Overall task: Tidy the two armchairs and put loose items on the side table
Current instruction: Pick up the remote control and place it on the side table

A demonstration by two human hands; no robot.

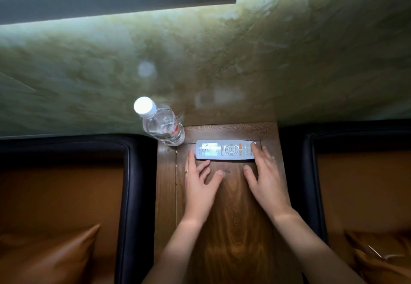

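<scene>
A white remote (225, 150) is lying crosswise at the centre of the frame on the wooden tabletop (235, 205). The left hand (200, 185) and right hand (265, 179) are resting open-fingered at its ends, gripping nothing. A capped, clear-filled water bottle (161, 123) is standing at the tabletop's upper-left corner; armchairs (133, 194) are flanking both edges.

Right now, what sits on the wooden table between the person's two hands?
In the head view, only bare wood grain of the side table lies between the left hand and right hand. The remote lies just beyond, fingers touching both ends.
</scene>
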